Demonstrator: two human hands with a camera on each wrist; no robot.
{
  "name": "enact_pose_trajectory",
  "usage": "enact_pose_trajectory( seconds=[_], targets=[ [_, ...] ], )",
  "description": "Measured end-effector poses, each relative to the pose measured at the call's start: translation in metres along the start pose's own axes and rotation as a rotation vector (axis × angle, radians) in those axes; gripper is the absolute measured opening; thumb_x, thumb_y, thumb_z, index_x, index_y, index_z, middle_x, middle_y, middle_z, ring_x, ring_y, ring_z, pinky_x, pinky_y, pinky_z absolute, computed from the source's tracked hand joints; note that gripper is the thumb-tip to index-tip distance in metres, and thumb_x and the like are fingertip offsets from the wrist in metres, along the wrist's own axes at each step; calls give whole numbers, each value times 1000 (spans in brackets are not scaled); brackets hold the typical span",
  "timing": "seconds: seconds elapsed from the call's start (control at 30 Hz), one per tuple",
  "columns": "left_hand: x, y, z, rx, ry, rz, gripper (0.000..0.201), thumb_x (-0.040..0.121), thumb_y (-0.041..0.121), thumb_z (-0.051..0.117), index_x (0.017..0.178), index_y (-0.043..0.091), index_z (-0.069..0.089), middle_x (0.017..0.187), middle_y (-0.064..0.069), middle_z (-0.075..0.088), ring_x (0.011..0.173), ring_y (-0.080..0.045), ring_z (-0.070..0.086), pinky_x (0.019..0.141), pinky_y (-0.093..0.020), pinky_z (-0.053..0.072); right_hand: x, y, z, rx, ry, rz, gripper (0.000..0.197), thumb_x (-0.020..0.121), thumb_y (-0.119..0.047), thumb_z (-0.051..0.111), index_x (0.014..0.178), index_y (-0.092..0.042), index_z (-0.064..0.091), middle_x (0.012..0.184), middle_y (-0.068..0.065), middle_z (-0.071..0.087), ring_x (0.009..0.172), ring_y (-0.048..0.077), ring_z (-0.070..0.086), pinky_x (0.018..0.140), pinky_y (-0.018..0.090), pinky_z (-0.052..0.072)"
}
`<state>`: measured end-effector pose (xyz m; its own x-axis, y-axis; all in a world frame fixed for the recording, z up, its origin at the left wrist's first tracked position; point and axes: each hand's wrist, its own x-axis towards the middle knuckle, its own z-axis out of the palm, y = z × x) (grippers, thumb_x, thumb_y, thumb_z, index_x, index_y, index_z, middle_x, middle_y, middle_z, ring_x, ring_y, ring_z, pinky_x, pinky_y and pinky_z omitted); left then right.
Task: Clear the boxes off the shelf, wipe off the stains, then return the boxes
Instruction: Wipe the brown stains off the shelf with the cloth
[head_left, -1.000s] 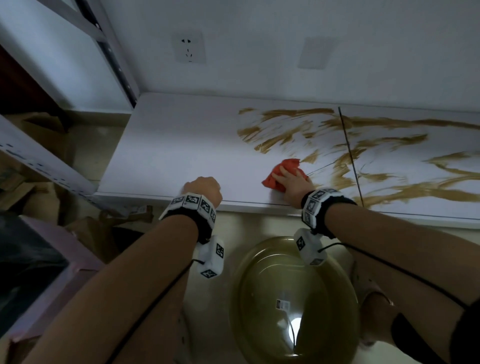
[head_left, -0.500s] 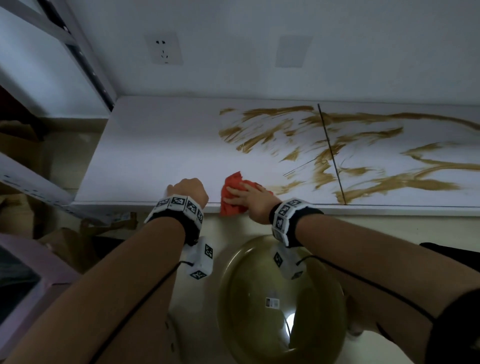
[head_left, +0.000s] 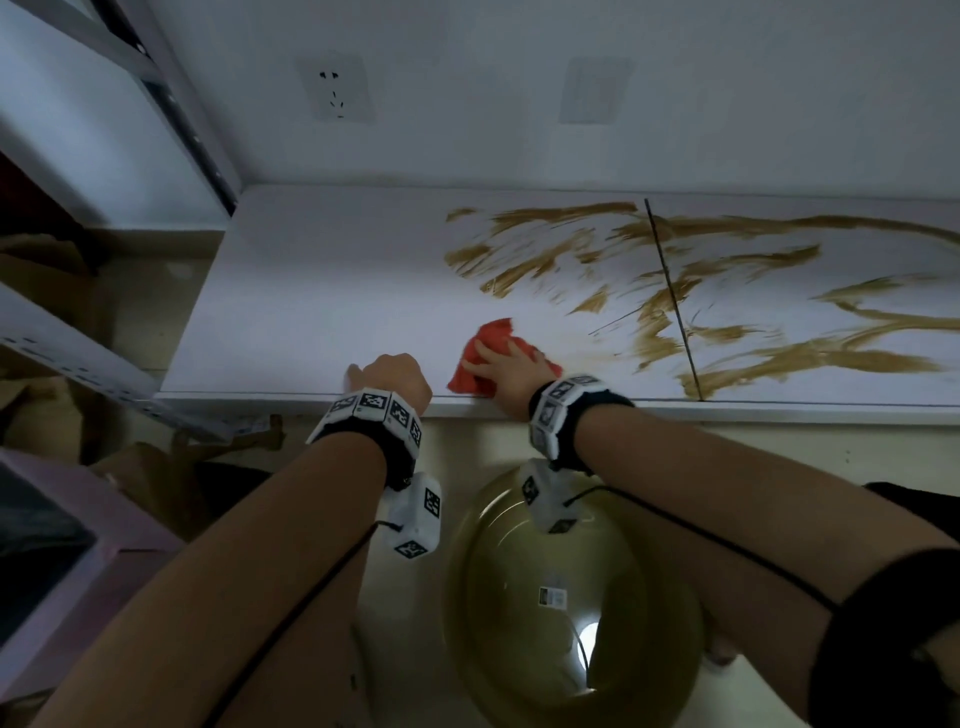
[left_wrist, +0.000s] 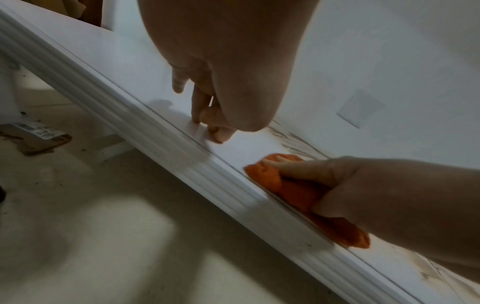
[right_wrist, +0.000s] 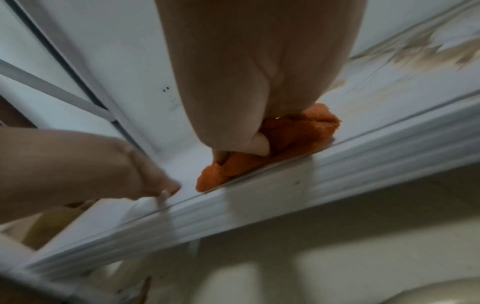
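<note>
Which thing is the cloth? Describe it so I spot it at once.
Find the white shelf under the wall socket. At its front edge, beside the brown stains, the right hand presses a crumpled cloth. It is the only orange-red thing there.

Dim, bluish light; blurred wrist views

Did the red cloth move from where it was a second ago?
Yes. The red cloth slid left, away from the dark seam in the shelf, closer to the left hand.
</note>
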<state>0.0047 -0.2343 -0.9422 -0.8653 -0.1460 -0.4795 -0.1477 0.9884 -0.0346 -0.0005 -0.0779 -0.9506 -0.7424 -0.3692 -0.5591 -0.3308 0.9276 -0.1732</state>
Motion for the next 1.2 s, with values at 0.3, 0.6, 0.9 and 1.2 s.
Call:
enact_pose_trajectory(
  seconds=[0.3, 0.6, 0.9, 1.2],
  targets=[
    [1, 1, 4, -39, -50, -59, 32, 91, 11, 44, 59, 13, 39, 88, -3, 59, 107, -21, 58, 107, -37, 32, -42, 51, 14, 129, 108, 0, 56, 96, -13, 43, 146, -35, 30, 159, -11, 8, 148, 21, 2, 120, 45, 2],
    [1, 3, 8, -47, -36, -45, 35, 90, 10, 41, 122, 5, 55, 125, -11, 58, 117, -27, 53, 109, -44, 31, -42, 96, 15, 251, 111, 384, 67, 92, -6, 40, 148, -39, 19, 159, -9, -2, 147, 28, -2, 119, 50, 5],
    [-6, 12, -3, -87, 36, -47, 30, 89, 8, 44, 59, 14, 42, 88, -5, 62, 101, -24, 59, 104, -39, 32, -24, 32, 20, 149, 61, -27, 65, 93, -3, 43, 145, -39, 28, 159, -13, 5, 148, 21, -2, 118, 48, 0],
    [-6, 20, -9, -8, 40, -33, 33, 89, 7, 44, 57, 15, 42, 61, 1, 43, 77, -20, 51, 96, -36, 33, -75, 115, 17, 256, 100, 276, 70, 91, 1, 44, 147, -36, 24, 159, -9, 2, 147, 23, 1, 120, 43, 5]
  ],
)
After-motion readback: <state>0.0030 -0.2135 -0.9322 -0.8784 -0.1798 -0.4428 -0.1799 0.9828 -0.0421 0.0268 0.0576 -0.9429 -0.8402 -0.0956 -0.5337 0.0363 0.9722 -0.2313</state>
